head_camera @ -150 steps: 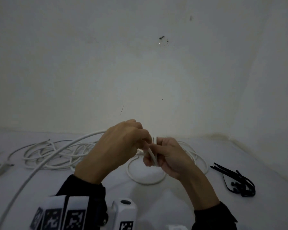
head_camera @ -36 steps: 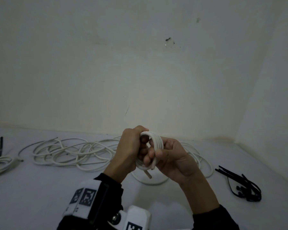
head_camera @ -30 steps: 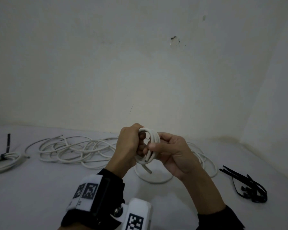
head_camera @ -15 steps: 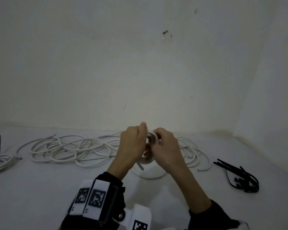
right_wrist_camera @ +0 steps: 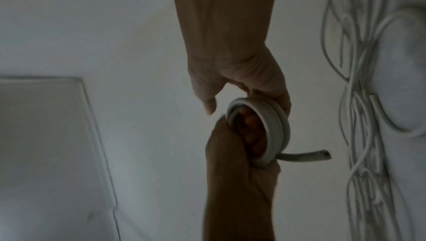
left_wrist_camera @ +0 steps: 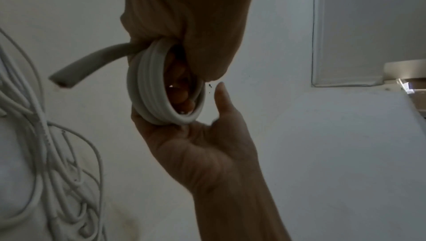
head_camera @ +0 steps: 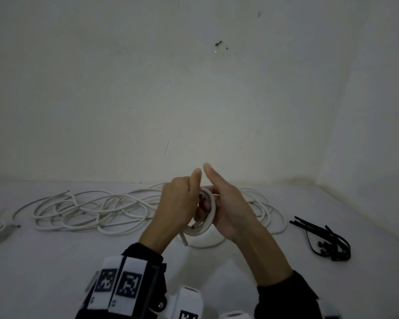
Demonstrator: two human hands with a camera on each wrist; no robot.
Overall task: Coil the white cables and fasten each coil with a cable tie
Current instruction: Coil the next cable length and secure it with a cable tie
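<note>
So both hands [head_camera: 200,208] grasp one wound coil [left_wrist_camera: 161,88], not yet tied, while loose cables [head_camera: 90,210] and cable ties [head_camera: 327,240] wait.

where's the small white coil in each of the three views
Head: small white coil just below centre, held between left hand and right hand.
Left wrist: upper middle.
Right wrist: right of centre.
Shared landmark: the coil's cut free end.
</note>
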